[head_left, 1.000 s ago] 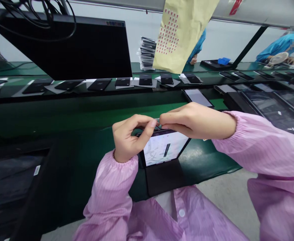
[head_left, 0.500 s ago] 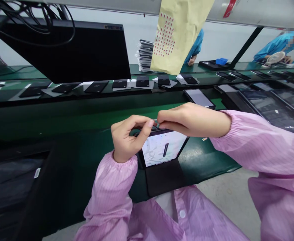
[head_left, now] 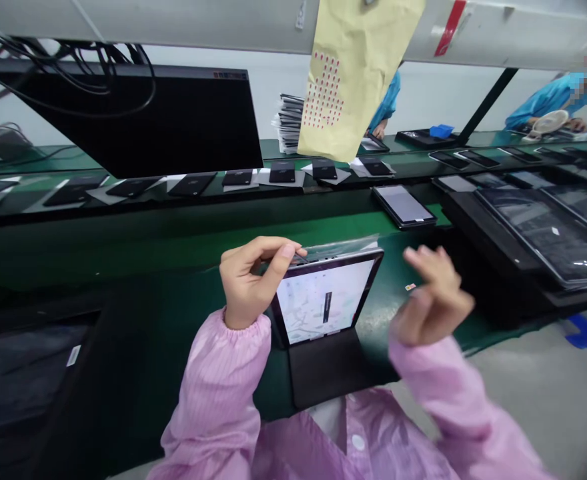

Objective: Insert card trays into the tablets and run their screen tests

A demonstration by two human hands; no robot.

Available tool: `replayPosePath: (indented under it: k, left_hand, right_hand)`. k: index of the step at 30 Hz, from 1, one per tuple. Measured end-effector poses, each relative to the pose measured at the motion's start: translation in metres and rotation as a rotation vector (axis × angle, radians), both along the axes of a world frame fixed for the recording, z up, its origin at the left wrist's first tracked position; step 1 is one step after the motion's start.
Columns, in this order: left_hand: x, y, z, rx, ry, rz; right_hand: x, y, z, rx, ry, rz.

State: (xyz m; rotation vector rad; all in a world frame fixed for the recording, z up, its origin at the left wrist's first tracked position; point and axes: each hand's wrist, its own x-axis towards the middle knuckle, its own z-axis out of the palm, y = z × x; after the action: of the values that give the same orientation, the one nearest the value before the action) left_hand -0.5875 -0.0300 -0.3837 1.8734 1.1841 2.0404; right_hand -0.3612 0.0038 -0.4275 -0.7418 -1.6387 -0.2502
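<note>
A tablet (head_left: pixel 323 303) with a lit, pale screen stands tilted up on a dark keyboard cover (head_left: pixel 331 370). My left hand (head_left: pixel 253 277) is closed in a pinch at its upper left corner, and a thin dark sliver shows by the fingertips. Whether that sliver is a separate piece or part of the tablet, I cannot make out. Clear film (head_left: pixel 343 247) sticks up behind the top edge. To the right of the tablet my right hand (head_left: pixel 431 297) is in the air, blurred, fingers apart, with nothing visible in it. A tiny white-and-yellow card (head_left: pixel 410 287) lies on the green mat nearby.
Beyond the tablet lies another tablet (head_left: pixel 404 205). Large black trays (head_left: pixel 543 233) are stacked at right, and a dark tray (head_left: pixel 28 360) sits at left. A black monitor (head_left: pixel 138 120) and yellow paper (head_left: pixel 356 80) hang overhead. Co-workers in blue sleeves (head_left: pixel 543 103) sit across.
My right hand has left the tablet's top edge and swung right and down, its fingers spreading. My left hand stays at the corner. The view has tipped up slightly.
</note>
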Motion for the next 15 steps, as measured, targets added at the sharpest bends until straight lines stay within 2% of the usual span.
replayPosePath:
  k: [1,3,5,7,10,15]
  left_hand:
    - [0.000,0.001,-0.001,-0.004,-0.022,-0.004]
    - [0.000,0.004,-0.002,0.002,-0.054,0.009]
    - [0.001,0.006,-0.004,0.012,-0.072,0.042]
    - [0.001,0.007,-0.004,0.016,-0.082,0.072]
    - [0.001,0.008,-0.005,0.013,-0.077,0.088]
    - [0.000,0.009,-0.006,0.013,-0.070,0.073]
  right_hand:
    - [-0.006,-0.009,-0.023,0.061,0.001,-0.018]
    - [-0.025,-0.026,-0.059,0.026,-0.026,-0.093]
    - [-0.046,-0.042,-0.077,-0.050,-0.044,-0.092]
    - [-0.060,-0.054,-0.082,-0.056,-0.112,0.019]
    - [-0.060,-0.061,-0.076,0.020,-0.184,0.133]
    - [-0.042,-0.041,-0.060,0.026,-0.035,-0.016]
